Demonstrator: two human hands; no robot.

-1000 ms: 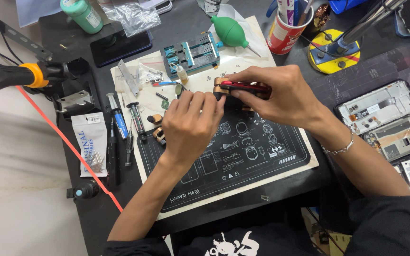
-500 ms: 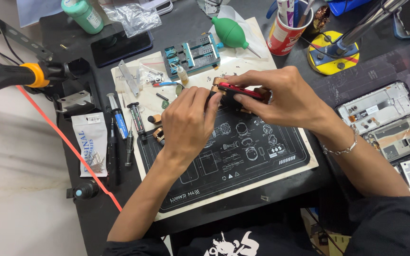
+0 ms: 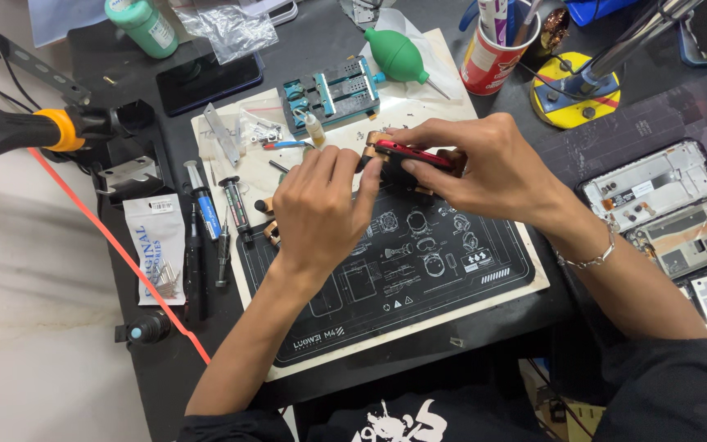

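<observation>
Head view: slim red-edged phone (image 3: 416, 155), edge-up between both hands' fingers (image 3: 367, 174).

We see a slim red phone (image 3: 409, 155) held edge-up above the black mat's (image 3: 419, 270) twelve o'clock edge, lying nine-to-three.

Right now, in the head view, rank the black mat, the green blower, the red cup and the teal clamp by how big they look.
1. Black mat, by far the largest.
2. Teal clamp.
3. Red cup and green blower look about alike; the cup is cut off by the frame's top edge, so I won't rank them.
</observation>
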